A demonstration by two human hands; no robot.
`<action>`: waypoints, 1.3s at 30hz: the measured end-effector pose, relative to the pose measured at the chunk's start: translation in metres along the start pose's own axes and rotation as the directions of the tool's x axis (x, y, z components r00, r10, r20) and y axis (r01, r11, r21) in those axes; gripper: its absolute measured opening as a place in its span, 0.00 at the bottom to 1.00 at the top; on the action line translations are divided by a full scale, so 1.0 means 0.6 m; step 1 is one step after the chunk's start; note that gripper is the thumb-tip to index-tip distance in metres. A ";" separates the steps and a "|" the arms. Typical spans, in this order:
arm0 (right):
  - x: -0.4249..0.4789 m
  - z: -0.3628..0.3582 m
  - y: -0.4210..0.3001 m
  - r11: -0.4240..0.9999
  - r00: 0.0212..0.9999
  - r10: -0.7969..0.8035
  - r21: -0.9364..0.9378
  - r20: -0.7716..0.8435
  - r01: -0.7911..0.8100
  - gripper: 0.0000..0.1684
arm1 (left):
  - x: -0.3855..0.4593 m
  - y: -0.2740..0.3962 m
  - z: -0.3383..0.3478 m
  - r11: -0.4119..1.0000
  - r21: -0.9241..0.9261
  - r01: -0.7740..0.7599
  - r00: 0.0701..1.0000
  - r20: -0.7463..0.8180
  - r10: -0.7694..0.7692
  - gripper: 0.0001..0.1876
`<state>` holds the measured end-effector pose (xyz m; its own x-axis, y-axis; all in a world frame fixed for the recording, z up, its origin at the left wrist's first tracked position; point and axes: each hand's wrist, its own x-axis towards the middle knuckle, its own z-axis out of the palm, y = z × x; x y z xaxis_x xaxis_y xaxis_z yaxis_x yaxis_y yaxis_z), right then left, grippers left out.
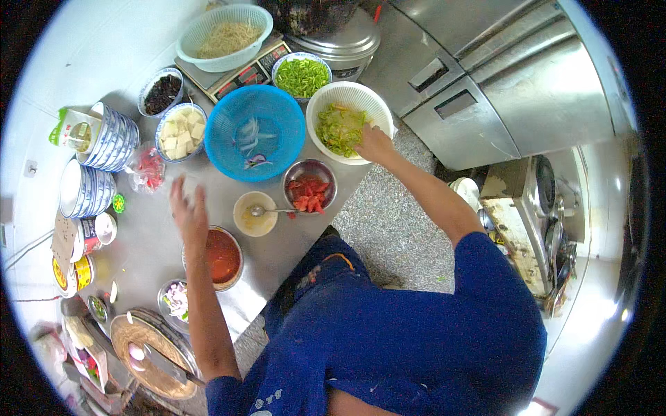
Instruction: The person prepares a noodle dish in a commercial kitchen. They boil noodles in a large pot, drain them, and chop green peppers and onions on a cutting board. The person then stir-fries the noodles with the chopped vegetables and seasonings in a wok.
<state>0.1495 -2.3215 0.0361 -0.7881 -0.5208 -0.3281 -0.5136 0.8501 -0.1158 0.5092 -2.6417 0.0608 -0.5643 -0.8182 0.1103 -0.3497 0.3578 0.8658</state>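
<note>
My left hand (190,210) hovers over the steel table with its fingers apart, slightly blurred and holding nothing. Below its wrist is a bowl of red sauce (223,258), partly covered by the forearm. My right hand (375,144) reaches over the rim of a white plastic colander (382,104) and touches the chopped greens (335,127) inside. Its fingertips are partly hidden, so its grip is unclear. Between the hands stand a blue plastic basket (283,130) with a few onion slices, a metal bowl of cut tomatoes (309,192), and a small bowl holding a spoon (255,212).
At the back are bowls of chopped green vegetable (303,77), tofu cubes (182,135) and dark strips (162,94). A pale basket (229,39) rests on a scale. Bowl stacks (112,138) line the left. A cleaver (166,363) lies across the round chopping block (125,333).
</note>
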 end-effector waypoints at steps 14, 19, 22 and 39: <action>0.162 0.145 0.069 0.841 0.780 -0.403 0.142 -0.479 0.522 0.20 | -0.445 -0.327 -0.180 0.020 -0.995 0.094 0.309 0.010 -0.951 0.17; 0.109 0.015 -0.035 0.697 0.826 -0.347 0.467 -0.444 0.544 0.16 | -0.598 -0.491 -0.229 0.346 -0.890 0.298 0.441 -0.193 -0.876 0.11; 0.015 -0.039 -0.108 0.599 0.806 -0.448 0.539 -0.386 0.591 0.16 | -0.581 -0.381 -0.177 0.618 -0.644 0.451 0.417 -0.460 -0.784 0.12; -0.293 -0.035 -0.331 0.371 0.596 -0.712 0.520 -0.372 0.769 0.17 | -0.383 0.069 -0.046 0.500 -0.713 0.492 0.771 0.089 -0.631 0.15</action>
<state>0.3831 -2.4006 0.1363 -0.2300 -0.9441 0.2361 -0.6205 -0.0447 -0.7829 0.6450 -2.4515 0.0847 -0.2806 -0.8165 -0.5046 0.0809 -0.5440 0.8352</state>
